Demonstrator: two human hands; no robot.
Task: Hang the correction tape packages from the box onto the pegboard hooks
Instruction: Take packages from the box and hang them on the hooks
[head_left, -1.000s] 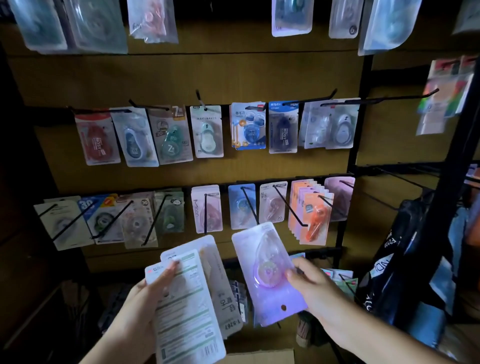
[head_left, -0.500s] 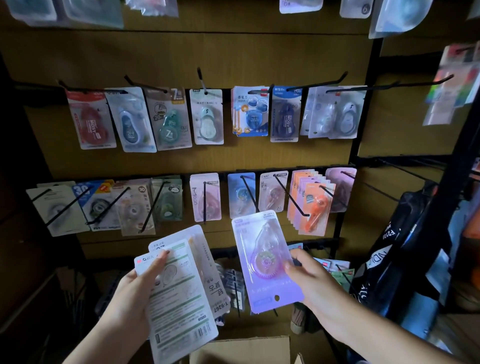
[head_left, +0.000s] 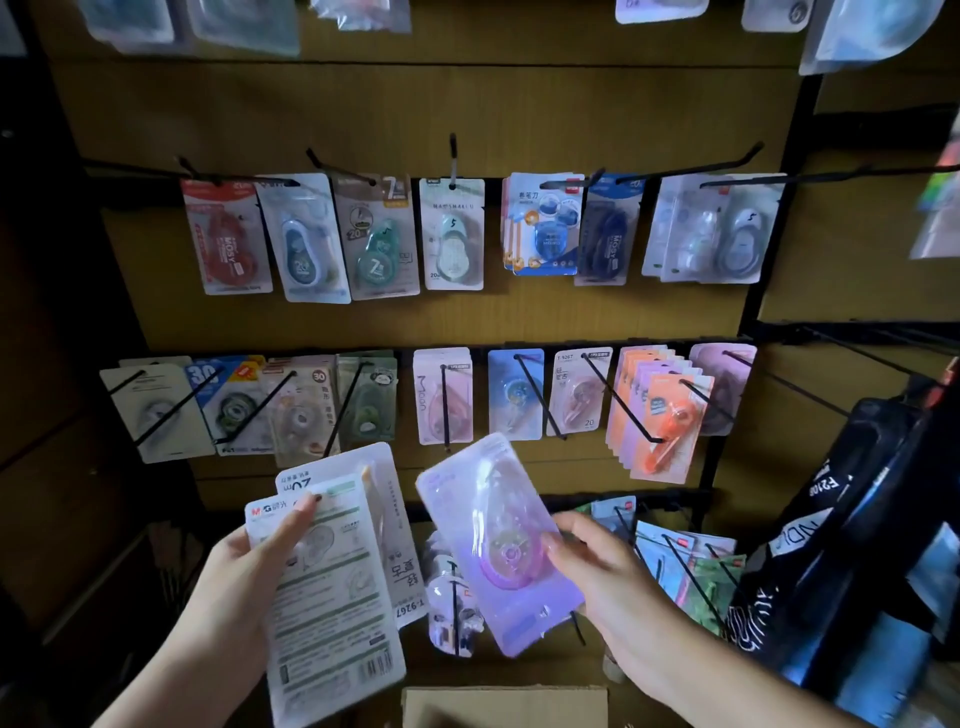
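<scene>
My left hand (head_left: 244, 582) grips a small stack of white correction tape packages (head_left: 337, 587), backs toward me, at lower left. My right hand (head_left: 597, 566) pinches the right edge of a purple correction tape package (head_left: 493, 540), tilted with its hang hole at the lower end. It is held in front of the brown pegboard (head_left: 415, 119), below the middle row of black hooks (head_left: 535, 395). The cardboard box (head_left: 504, 706) shows at the bottom edge, between my arms.
Two rows of hung tape packages (head_left: 452, 234) fill the board, with long hooks sticking out toward me. A lower row of packages (head_left: 675, 561) sits right of my right hand. A black bag (head_left: 841, 519) hangs on the dark rack at right.
The purple package has tilted leftward at its top in my right hand and sits lower against the board. The view has shifted slightly; my left hand keeps its stack.
</scene>
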